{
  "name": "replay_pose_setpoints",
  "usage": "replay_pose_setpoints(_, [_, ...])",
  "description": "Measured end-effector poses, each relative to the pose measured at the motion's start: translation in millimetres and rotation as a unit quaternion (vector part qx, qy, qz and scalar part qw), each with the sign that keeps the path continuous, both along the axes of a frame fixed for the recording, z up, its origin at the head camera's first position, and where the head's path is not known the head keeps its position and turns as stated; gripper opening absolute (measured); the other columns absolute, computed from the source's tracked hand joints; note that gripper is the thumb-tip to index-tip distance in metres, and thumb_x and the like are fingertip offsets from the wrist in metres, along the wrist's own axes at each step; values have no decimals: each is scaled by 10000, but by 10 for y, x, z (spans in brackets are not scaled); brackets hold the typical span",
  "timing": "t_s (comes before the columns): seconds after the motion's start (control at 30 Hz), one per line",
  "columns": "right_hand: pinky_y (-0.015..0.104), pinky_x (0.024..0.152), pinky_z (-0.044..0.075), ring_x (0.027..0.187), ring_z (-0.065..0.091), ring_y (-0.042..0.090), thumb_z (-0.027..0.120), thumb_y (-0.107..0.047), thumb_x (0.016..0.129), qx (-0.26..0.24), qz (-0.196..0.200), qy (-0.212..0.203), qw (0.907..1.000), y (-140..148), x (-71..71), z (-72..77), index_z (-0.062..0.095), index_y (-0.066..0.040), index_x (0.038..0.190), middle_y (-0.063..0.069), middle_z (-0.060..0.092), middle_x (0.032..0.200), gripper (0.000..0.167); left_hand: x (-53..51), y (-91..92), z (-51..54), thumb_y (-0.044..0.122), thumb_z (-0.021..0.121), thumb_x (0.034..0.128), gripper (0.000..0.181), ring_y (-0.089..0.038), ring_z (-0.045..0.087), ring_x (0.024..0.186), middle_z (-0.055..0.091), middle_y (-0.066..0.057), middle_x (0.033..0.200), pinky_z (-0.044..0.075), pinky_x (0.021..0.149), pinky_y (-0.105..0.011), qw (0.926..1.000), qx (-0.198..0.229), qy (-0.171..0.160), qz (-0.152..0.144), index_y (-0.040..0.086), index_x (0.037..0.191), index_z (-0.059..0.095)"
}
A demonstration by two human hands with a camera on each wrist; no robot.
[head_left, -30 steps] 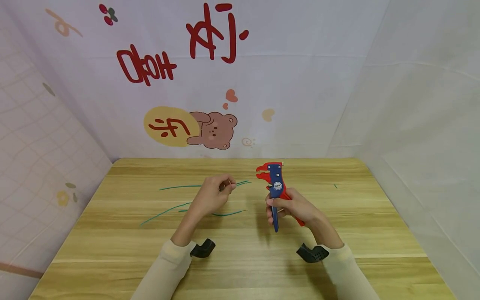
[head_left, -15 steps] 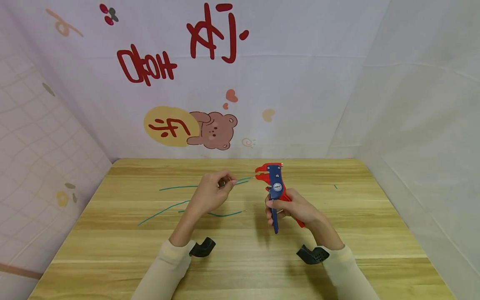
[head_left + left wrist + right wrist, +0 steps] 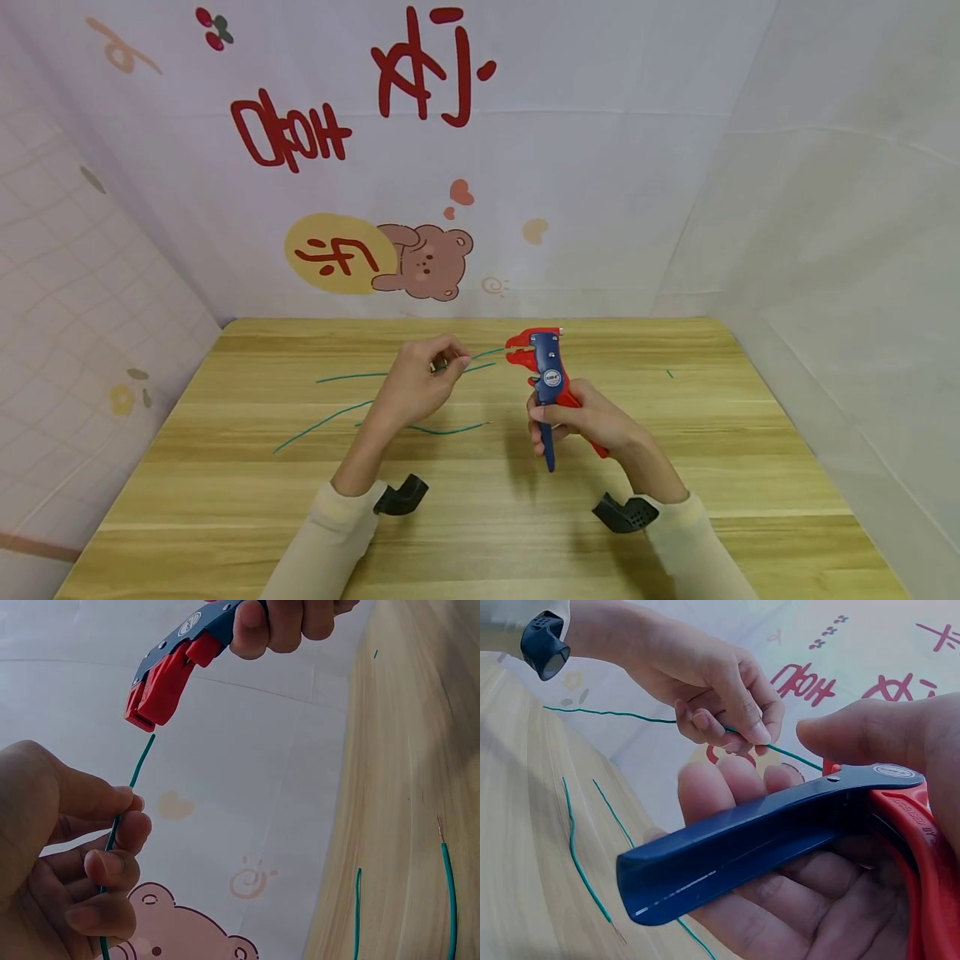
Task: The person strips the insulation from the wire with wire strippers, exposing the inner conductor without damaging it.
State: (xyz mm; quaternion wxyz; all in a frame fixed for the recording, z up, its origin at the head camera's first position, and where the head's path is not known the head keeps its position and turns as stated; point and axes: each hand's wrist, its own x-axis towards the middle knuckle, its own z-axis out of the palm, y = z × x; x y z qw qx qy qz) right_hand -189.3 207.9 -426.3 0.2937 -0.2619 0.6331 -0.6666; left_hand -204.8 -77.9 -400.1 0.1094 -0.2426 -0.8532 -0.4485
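Observation:
My left hand [image 3: 420, 379] pinches a thin green wire [image 3: 142, 761] between thumb and fingers, above the table. The wire's short end points at the jaws of the wire stripper [image 3: 550, 358]; in the left wrist view the tip appears just short of them. Its tail [image 3: 622, 714] runs out behind the hand. My right hand [image 3: 588, 412] grips the red-and-blue stripper by its handles, the thumb lying along the blue one [image 3: 727, 847]. The handles stand apart, and a gap shows between the red jaws in the head view.
On the wooden table [image 3: 480, 542] lie another green wire [image 3: 352, 377] and a shorter one [image 3: 446, 432] with a bare copper end. A small green offcut [image 3: 670, 374] rests at the right. Printed white cloth [image 3: 615, 167] stands behind and at both sides.
The left hand has lifted the held wire slightly up, away from the wire lying beside it, bringing its end to the stripper's jaws. The stripper has shifted slightly left and down.

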Motion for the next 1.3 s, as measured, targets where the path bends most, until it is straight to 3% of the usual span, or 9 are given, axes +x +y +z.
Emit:
replay_pose_setpoints(0.57, [438,745,629,766,746,199,541,-101,1047,136,7,275,9995,-13,63,65,524,120,1074,79,702,867,224,72,31,102,88,673,981,73,-113,550,659,671,19,756,461,612,-238,9997,144,193,-84,123,947,727])
replay_pose_setpoints(0.87, [441,733,629,763,742,195,523,-65,1046,-89,130,461,9988,-13,82,73,508,132,1056,85,699,857,198,97,16,148,82,672,980,68,-110,537,653,675,-2,754,458,613,-242,9989,128,397,-230,115,953,725])
replay_pose_setpoints(1.1, [511,723,621,752,751,222,505,-38,1044,-141,105,638,9978,-1,112,102,525,130,1049,96,700,853,169,111,19,202,82,666,985,78,-101,527,630,642,31,739,465,601,-238,9978,182,472,-427,131,943,709])
replay_pose_setpoints(1.3, [511,740,621,753,751,233,510,-49,1044,-177,63,650,9977,-44,123,124,536,111,1064,107,702,856,163,143,-1,240,81,671,980,92,-104,516,619,650,26,745,455,587,-240,9977,235,508,-391,148,931,709])
